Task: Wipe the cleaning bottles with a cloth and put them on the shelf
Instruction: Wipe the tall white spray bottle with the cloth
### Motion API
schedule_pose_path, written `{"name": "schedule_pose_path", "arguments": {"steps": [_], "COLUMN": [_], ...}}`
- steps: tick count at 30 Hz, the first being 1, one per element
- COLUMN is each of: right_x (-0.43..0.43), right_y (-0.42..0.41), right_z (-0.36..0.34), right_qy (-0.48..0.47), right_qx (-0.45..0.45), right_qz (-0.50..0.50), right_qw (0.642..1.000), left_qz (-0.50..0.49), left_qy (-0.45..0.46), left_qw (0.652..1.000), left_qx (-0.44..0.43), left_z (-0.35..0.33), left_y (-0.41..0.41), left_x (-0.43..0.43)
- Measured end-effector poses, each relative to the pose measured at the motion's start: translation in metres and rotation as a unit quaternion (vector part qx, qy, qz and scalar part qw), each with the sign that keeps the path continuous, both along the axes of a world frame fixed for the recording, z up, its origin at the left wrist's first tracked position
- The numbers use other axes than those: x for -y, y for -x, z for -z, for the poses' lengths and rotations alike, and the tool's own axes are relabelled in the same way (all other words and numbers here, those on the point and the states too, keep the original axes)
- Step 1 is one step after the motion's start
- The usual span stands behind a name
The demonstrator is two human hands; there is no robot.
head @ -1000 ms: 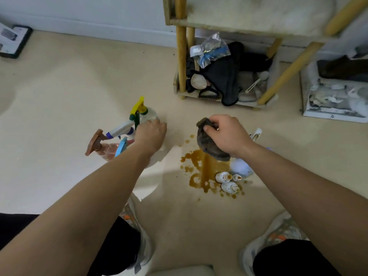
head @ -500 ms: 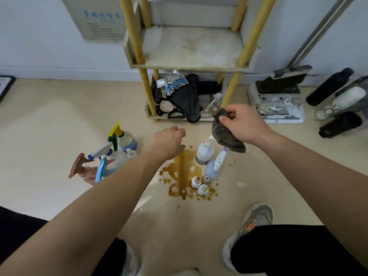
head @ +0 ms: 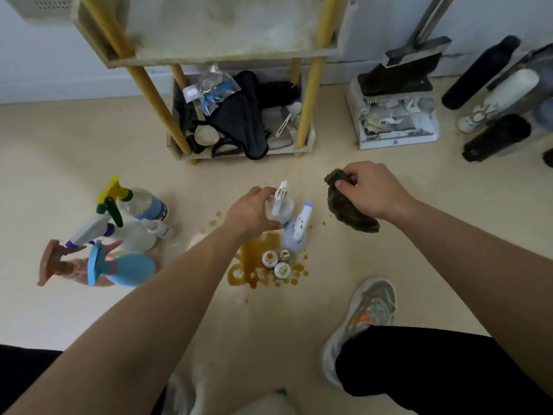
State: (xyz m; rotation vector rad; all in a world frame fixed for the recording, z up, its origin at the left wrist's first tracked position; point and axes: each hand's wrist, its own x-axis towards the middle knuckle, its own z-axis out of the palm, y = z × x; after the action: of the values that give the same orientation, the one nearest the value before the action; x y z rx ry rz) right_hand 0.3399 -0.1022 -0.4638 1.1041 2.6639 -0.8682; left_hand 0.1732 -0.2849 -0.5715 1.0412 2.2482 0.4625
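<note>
My left hand curls round a clear spray bottle with a white trigger, standing at the far edge of a brown spill on the floor. Beside it stands a second white spray bottle with a blue tip. Three small dropper bottles stand in the spill. My right hand pinches a dark brown cloth in the air to the right. A cluster of spray bottles stands at the left. The yellow-legged shelf rises straight ahead.
The shelf's bottom tier is crowded with black cloths, a plastic bag and brushes. A dustpan with a brush and dark bottles lie at the right by the wall. My right shoe is near the spill.
My left hand has left the spray bottles at the left, crossed right and closed round the clear spray bottle. My right hand has carried the cloth to the right of the spill.
</note>
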Motion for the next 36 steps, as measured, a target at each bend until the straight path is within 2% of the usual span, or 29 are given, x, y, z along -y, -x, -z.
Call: {"name": "schedule_pose_path", "arguments": {"steps": [4,8,14,18,26,31,36], "right_x": [-0.005,-0.006,-0.003,0.001,0.032,0.073,0.128], "right_y": [0.005,0.010,0.014,0.016,0.034,0.039,0.047], "right_z": [0.016,0.024,0.018,-0.005,-0.103,-0.164,-0.181], "right_qy": [0.008,0.016,0.013,0.029,0.099,0.115,0.130], "right_qx": [0.010,0.018,0.015,-0.033,-0.178,-0.312,-0.362], "right_qz": [-0.004,-0.005,-0.014,-0.005,0.004,-0.016,-0.093], "right_qw": [1.000,1.000,1.000,0.999,0.979,0.943,0.918], "left_qz": [-0.042,-0.074,-0.077,-0.087,-0.038,0.011,-0.049], "left_qy": [-0.069,-0.148,-0.154,-0.174,-0.250,-0.326,-0.402], "left_qw": [0.996,0.982,0.982,0.977,0.959,0.928,0.895], "left_qx": [0.023,0.088,0.076,0.087,0.130,0.179,0.186], "left_z": [0.016,0.021,0.017,-0.004,-0.140,-0.241,-0.283], "left_y": [0.001,-0.003,-0.008,-0.004,0.014,0.013,0.013], "left_x": [-0.005,-0.011,-0.014,-0.011,0.013,0.049,0.082]}}
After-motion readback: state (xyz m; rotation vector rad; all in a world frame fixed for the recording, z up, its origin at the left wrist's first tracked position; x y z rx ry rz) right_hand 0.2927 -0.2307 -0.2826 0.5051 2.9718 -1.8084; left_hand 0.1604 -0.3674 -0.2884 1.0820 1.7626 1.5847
